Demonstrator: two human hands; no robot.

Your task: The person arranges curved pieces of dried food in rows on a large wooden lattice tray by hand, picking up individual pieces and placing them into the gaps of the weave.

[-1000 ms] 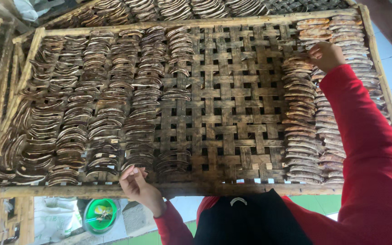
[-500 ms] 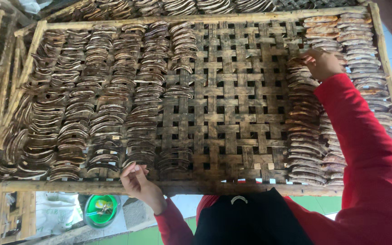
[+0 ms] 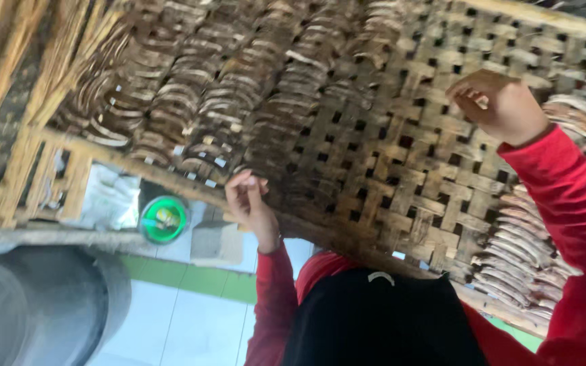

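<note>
A large woven bamboo tray [image 3: 401, 156] in a wooden frame lies tilted before me. Rows of thin, curved brown dried slices [image 3: 239, 88] cover its left part, and more rows [image 3: 530, 251] lie along its right side. My left hand [image 3: 249, 203], in a red sleeve, grips the tray's near wooden edge beside the left rows. Above the bare weave in the middle-right, my right hand [image 3: 496, 102] hovers with its fingers bent and apart. Nothing shows in it. It is just left of the right-hand slices.
Another bamboo rack [image 3: 8, 81] stands at the far left. Below the tray are a green round container [image 3: 164, 219], a white bag [image 3: 110, 200], a grey block [image 3: 215, 240] and a dark grey drum [image 3: 35, 305] on a pale tiled floor with a green strip.
My right hand has lifted off the right-hand rows and moved left over the bare weave. The view has swung and come closer, tilting the tray. My left hand stays at the near edge.
</note>
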